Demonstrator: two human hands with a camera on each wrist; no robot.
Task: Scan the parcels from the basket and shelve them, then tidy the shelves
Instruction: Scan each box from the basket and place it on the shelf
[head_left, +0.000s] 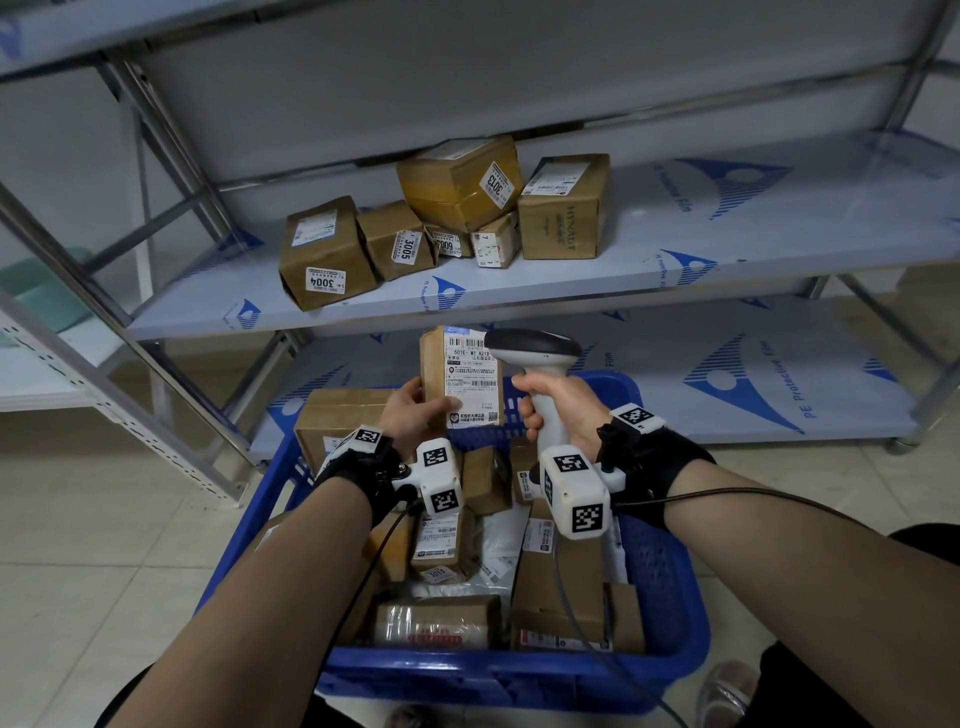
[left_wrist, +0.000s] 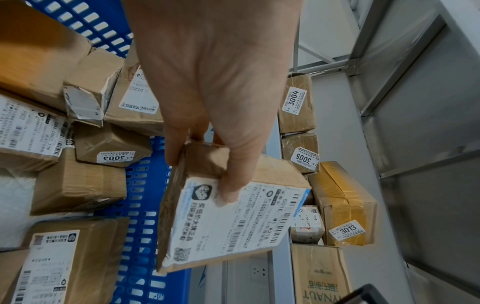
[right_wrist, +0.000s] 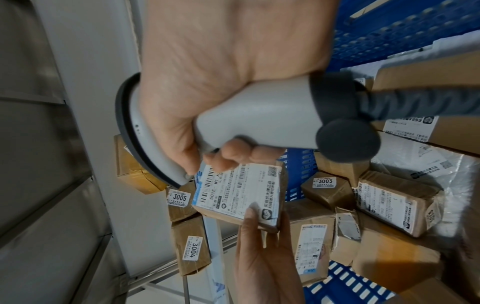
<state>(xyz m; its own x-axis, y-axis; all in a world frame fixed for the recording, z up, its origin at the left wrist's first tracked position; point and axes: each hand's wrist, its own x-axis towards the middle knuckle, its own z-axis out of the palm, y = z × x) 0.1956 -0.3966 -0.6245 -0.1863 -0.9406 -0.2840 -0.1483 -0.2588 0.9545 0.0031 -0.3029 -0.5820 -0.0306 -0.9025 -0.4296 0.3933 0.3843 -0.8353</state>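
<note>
Left hand gripping flat cardboard parcel, right hand gripping smooth scanner

Labelled parcel in left hand, scanner in right hand, above blue basket.

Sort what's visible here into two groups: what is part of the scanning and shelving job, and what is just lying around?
In the job:
- small parcel, held by left hand
- scanner, gripped by right hand
- blue basket of parcels
- shelved boxes on the shelf

Lying about:
- green object, far left
</note>
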